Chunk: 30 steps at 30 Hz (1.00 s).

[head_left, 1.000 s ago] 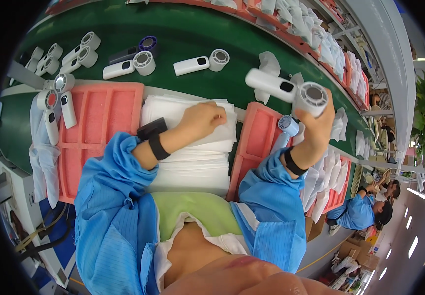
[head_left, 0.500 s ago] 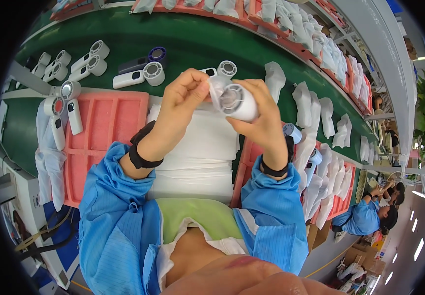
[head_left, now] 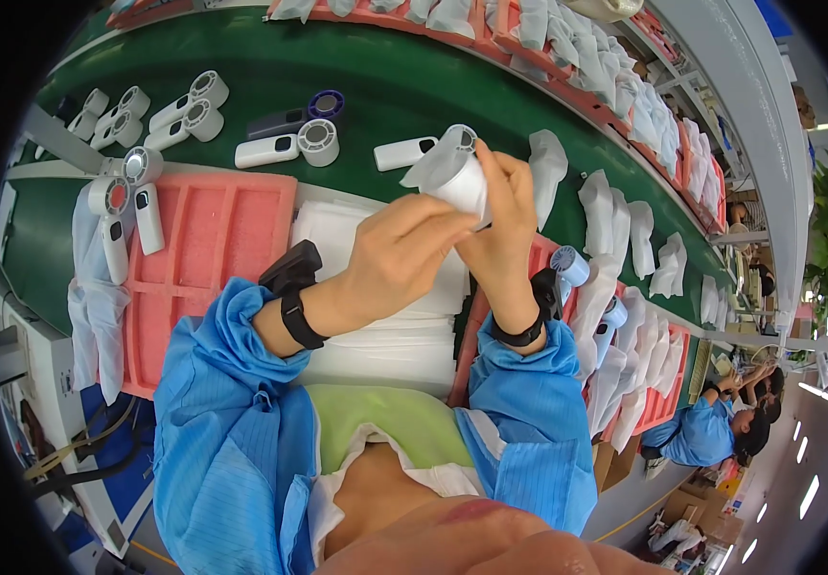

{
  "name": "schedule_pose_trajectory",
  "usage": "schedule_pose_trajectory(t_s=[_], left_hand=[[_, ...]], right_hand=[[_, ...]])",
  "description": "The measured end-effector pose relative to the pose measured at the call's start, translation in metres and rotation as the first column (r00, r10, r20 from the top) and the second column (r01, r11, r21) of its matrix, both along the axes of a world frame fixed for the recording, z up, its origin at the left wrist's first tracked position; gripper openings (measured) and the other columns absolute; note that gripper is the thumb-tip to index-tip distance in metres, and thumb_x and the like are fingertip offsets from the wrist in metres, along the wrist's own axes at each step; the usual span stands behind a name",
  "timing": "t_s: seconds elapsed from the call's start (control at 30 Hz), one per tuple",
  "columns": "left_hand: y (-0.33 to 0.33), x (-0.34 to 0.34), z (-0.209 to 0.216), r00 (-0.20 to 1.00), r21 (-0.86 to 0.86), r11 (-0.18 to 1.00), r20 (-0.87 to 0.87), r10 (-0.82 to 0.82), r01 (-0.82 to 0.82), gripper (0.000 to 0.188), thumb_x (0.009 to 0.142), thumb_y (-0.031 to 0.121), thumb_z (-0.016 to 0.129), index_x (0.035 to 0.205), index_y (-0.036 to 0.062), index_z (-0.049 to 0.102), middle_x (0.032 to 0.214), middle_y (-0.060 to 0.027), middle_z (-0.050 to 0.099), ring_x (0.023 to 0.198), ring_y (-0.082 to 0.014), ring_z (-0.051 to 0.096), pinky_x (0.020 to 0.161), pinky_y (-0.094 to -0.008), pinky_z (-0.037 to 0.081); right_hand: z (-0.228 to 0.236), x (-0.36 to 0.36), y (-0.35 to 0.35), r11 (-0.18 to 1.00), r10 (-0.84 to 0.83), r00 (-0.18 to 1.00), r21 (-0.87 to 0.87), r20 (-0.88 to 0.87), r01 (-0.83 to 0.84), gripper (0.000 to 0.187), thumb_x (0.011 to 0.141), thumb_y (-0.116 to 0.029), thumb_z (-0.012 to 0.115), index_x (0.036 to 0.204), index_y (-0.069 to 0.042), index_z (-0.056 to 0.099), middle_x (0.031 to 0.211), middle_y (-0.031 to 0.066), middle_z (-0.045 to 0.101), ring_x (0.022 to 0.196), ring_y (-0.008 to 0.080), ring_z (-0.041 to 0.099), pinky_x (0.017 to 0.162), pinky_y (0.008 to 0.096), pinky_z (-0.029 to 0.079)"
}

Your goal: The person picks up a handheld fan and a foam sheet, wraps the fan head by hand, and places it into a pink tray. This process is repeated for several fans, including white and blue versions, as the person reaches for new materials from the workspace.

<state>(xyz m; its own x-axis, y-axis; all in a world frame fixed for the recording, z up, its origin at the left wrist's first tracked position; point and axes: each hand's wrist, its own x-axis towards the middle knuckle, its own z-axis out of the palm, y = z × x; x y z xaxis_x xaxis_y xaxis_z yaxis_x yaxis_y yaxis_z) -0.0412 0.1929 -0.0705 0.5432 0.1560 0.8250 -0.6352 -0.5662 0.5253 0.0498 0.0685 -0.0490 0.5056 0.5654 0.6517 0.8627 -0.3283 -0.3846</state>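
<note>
A white handheld fan, partly wrapped in a thin translucent white bag, is raised above the stack of flat white bags. My right hand is closed round the fan's right side, fingers up along its round head. From the left, my left hand pinches at the fan's near lower end; its fingertips meet the bag there. The handle is hidden behind my hands. Just beyond lies another white fan on the green belt, its head partly covered by the one I hold.
A pink compartment tray lies left of the stack, with fans at its left edge. Several unwrapped fans rest on the green belt. Bagged fans fill a tray at right. Further off at right, a co-worker wears blue.
My left hand has moved from the bag's mouth at the fan's head down to its near end. The bag now covers more of the fan, which has tilted.
</note>
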Motion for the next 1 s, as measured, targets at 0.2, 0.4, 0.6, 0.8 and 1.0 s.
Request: schedule_pose_trajectory(t_s=[0.2,0.4,0.6,0.8,1.0], left_hand=[[0.008,0.012,0.006,0.955,0.004,0.99,-0.263,0.135,-0.139,0.046,0.07,-0.003,0.072,0.114,0.0073,0.062,0.112,-0.0111,0.055,0.088,-0.0262,0.06,0.072,-0.0321,0.05],[0.05,0.021,0.014,0.913,-0.443,0.868,-0.213,-0.347,0.226,0.046,0.072,0.005,0.076,0.116,0.0103,0.062,0.117,-0.0086,0.052,0.1,-0.0206,0.058,0.085,-0.0321,0.047],[0.055,0.018,0.008,0.974,-0.506,0.861,-0.162,-0.157,0.054,0.045,0.071,0.017,0.081,0.112,0.0115,0.063,0.119,-0.0081,0.052,0.106,-0.0219,0.053,0.089,-0.033,0.042],[0.031,0.011,0.017,0.981,-0.246,0.955,-0.138,0.133,-0.164,0.038,0.069,0.007,0.081,0.103,0.0065,0.063,0.122,-0.0113,0.052,0.113,-0.0247,0.051,0.092,-0.0341,0.042],[0.04,0.013,0.02,0.98,-0.134,0.972,-0.08,0.182,-0.191,0.02,0.066,0.016,0.082,0.078,0.0096,0.067,0.111,-0.006,0.055,0.103,-0.0257,0.05,0.083,-0.0352,0.039]], right_hand=[[-0.012,-0.012,0.008,0.921,0.222,0.734,0.384,-0.642,0.058,0.056,0.074,-0.007,0.076,0.121,0.003,0.046,0.111,0.0104,0.054,0.1,0.0225,0.058,0.086,0.0325,0.048],[0.0,-0.01,0.002,0.884,0.437,0.671,0.425,-0.599,-0.197,0.057,0.078,-0.007,0.072,0.127,0.002,0.044,0.112,0.0096,0.056,0.103,0.023,0.058,0.087,0.0332,0.048],[-0.013,0.001,-0.005,0.961,0.235,0.914,-0.064,-0.33,-0.27,0.06,0.077,-0.002,0.068,0.131,0.002,0.042,0.113,0.0162,0.059,0.095,0.0278,0.063,0.079,0.0351,0.051],[-0.022,-0.01,0.007,0.988,-0.067,0.988,-0.144,-0.138,0.047,0.054,0.077,-0.001,0.067,0.127,0.003,0.045,0.103,0.0189,0.062,0.089,0.0331,0.065,0.075,0.0373,0.051],[-0.018,-0.015,0.007,0.997,-0.043,0.942,-0.072,-0.333,0.02,0.049,0.082,-0.003,0.065,0.126,0.003,0.044,0.096,0.0187,0.064,0.086,0.0362,0.065,0.073,0.0389,0.051]])
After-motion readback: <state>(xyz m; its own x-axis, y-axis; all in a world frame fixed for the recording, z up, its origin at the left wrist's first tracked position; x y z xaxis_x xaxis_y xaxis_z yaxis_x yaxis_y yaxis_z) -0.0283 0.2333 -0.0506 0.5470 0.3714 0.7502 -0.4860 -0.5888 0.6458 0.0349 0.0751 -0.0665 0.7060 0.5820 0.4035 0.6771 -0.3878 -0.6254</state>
